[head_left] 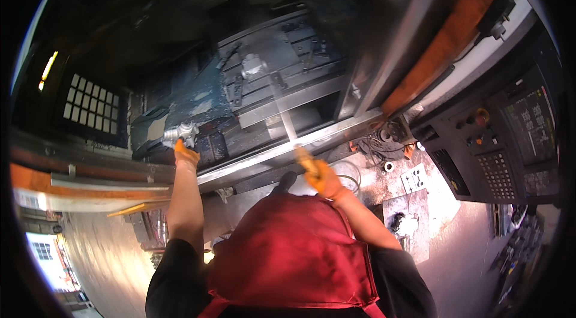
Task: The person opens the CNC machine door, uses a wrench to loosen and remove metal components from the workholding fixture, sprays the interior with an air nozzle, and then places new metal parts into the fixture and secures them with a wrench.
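My left hand (pixel 186 154), in an orange glove, is closed around a silvery metal casting (pixel 181 133) near the front of the machine's inside. In my right hand (pixel 326 181), also gloved in orange, is a long slim tool (pixel 288 124) with a yellowish handle. Its pale shaft points away from me over the machine's front sill, and its darker far end is blurred near the slotted table. On that slotted metal table (pixel 288 48) sits a second silvery casting (pixel 253 65), just beyond the tool's far end.
The machine's metal sill (pixel 258 159) runs in front of me. At right stands a control panel (pixel 495 144) with keys and a screen. Below it are cables (pixel 375 145) and a metal plate (pixel 414 179). An orange door edge (pixel 420 81) rises at right; a gridded lamp (pixel 92 105) shines at left.
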`<state>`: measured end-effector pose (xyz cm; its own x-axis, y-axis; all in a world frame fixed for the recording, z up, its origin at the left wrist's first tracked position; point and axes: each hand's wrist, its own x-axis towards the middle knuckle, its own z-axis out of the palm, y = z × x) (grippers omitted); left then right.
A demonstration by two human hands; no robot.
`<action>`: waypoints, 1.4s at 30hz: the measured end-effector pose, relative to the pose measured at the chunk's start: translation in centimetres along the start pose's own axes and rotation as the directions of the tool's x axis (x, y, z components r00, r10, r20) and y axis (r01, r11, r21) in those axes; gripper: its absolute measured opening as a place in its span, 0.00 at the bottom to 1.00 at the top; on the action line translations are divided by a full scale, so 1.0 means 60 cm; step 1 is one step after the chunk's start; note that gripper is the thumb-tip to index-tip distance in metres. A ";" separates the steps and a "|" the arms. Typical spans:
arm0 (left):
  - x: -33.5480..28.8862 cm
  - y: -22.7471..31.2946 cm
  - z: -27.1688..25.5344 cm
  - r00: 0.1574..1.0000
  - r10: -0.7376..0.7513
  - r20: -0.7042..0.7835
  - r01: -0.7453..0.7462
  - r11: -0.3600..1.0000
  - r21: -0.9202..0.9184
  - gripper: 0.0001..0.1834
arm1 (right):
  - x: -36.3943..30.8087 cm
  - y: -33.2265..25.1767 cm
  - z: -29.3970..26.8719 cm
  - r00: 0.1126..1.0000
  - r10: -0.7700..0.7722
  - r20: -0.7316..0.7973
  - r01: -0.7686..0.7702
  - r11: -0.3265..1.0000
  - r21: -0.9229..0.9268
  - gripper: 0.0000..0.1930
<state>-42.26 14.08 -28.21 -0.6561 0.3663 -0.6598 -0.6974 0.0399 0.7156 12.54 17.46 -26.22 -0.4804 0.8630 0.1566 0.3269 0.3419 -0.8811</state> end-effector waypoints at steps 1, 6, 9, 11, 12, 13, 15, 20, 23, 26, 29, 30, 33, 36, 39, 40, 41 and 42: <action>-0.019 -0.012 0.037 0.999 -0.037 -0.022 0.037 0.999 0.000 0.39 | -0.033 0.100 -0.015 0.966 0.084 -0.245 -0.080 0.996 0.026 0.17; 0.015 0.043 -0.030 0.985 0.118 0.127 -0.124 0.991 0.040 0.42 | -0.101 0.084 -0.213 0.586 0.714 0.384 -0.794 0.410 0.448 0.18; 0.051 0.051 0.011 0.968 0.102 0.231 -0.066 0.985 -0.161 0.30 | -0.100 0.051 -0.154 0.691 0.310 0.653 -0.614 0.729 0.303 0.14; 0.059 0.043 0.042 0.979 0.055 0.197 -0.025 0.989 -0.148 0.25 | -0.039 -0.051 -0.107 0.587 0.193 0.786 -0.443 0.890 0.112 0.11; 0.062 0.050 0.044 0.987 0.032 0.156 -0.011 0.991 -0.133 0.21 | -0.009 -0.072 -0.080 0.583 0.290 0.759 -0.327 0.939 -0.107 0.10; 0.070 0.059 0.038 0.994 0.017 0.111 -0.002 0.991 -0.131 0.17 | 0.019 -0.100 -0.067 0.568 0.352 0.744 -0.545 0.838 0.019 0.09; 0.086 0.077 0.014 0.999 -0.008 0.052 0.014 0.995 -0.101 0.16 | 0.045 -0.148 -0.045 0.608 0.153 0.779 -0.457 0.870 0.185 0.09; 0.087 0.079 -0.029 0.998 -0.062 -0.026 0.063 0.996 0.060 0.15 | 0.111 -0.249 0.017 0.564 0.331 0.757 -0.294 0.937 -0.191 0.13; 0.089 0.066 -0.064 0.992 -0.094 0.087 0.088 0.993 0.073 0.37 | 0.123 -0.261 0.067 0.582 0.148 0.800 -0.059 0.988 -0.140 0.12; 0.087 0.061 -0.055 0.985 -0.143 0.099 0.139 0.989 0.047 0.42 | 0.121 -0.242 0.116 0.620 0.173 0.765 -0.221 0.974 -0.042 0.12; 0.140 0.078 -0.137 0.993 -0.055 0.104 0.074 0.980 -0.185 0.42 | 0.144 -0.282 0.173 0.491 0.389 0.780 -0.460 0.876 -0.147 0.13; 0.148 0.085 -0.150 0.992 -0.077 0.098 0.089 0.987 -0.130 0.42 | 0.165 -0.322 0.177 0.425 0.551 0.718 -0.461 0.814 -0.352 0.13; 0.117 0.095 -0.062 0.993 -0.077 0.091 0.078 0.997 -0.015 0.42 | 0.155 -0.229 0.194 0.620 0.179 0.764 -0.256 0.967 -0.019 0.16; 0.137 0.105 -0.116 0.997 -0.065 0.044 0.065 0.998 0.006 0.40 | 0.184 -0.311 0.228 0.630 0.382 0.676 -0.391 0.908 -0.149 0.18; 0.114 0.112 -0.078 0.997 -0.072 0.014 0.071 0.996 0.050 0.39 | 0.214 -0.314 0.257 0.604 0.317 0.732 -0.332 0.934 -0.131 0.20; 0.108 0.115 -0.075 0.997 -0.074 0.021 0.073 0.997 0.033 0.39 | 0.236 -0.330 0.271 0.623 0.408 0.668 -0.336 0.910 -0.243 0.20; 0.101 0.115 -0.074 0.997 -0.078 0.025 0.077 0.997 0.022 0.38 | 0.235 -0.348 0.268 0.643 0.387 0.661 -0.252 0.922 -0.294 0.21; 0.095 0.119 -0.075 0.997 -0.076 0.024 0.076 0.997 0.005 0.38 | 0.241 -0.369 0.263 0.664 0.354 0.658 -0.152 0.926 -0.345 0.21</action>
<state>-52.28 12.29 -27.89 -0.5944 0.3842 -0.7065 -0.7434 0.0725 0.6649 -14.48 16.53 -11.50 -0.7389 0.4497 -0.5018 0.6566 0.3135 -0.6860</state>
